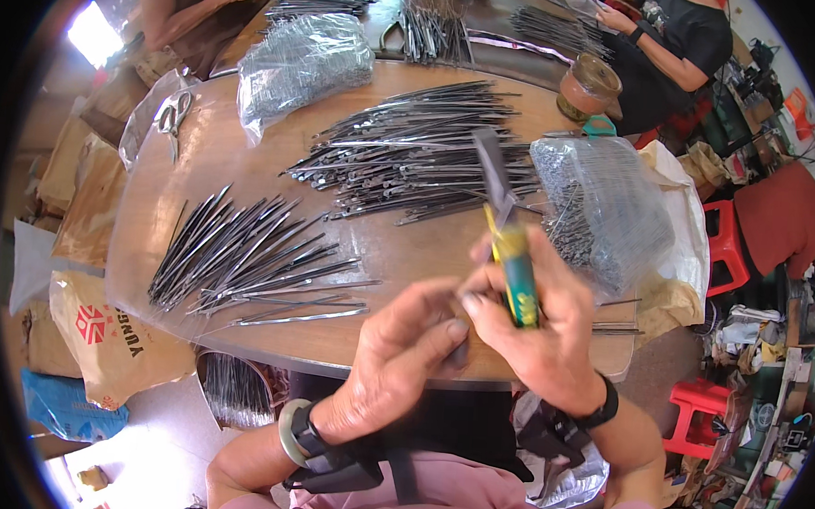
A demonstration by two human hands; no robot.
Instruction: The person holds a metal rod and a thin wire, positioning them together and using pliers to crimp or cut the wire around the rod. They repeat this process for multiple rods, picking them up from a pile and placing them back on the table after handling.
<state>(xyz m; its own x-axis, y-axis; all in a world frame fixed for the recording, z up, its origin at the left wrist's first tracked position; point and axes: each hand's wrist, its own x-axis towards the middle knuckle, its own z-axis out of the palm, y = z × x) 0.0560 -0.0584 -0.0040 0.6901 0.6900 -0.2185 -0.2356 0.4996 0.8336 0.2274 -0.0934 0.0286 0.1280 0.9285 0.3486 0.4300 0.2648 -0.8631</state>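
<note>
My right hand grips a hand tool with a green and yellow handle and a long grey metal head pointing away from me. Motion blur hides the tool's exact kind. Close beside it, my left hand is closed, thumb and fingers together near the right fingertips; what it pinches is too small and blurred to name. Beyond both hands lies a large heap of thin dark metallic strips, some with small blocky ends. A second heap of such strips fans out at the left of the table.
Clear plastic bags of small pieces, one at the back and one at the right, rest on the wooden table. Scissors lie at the left edge, a brown jar at the back right. Two people sit across; red stools stand right.
</note>
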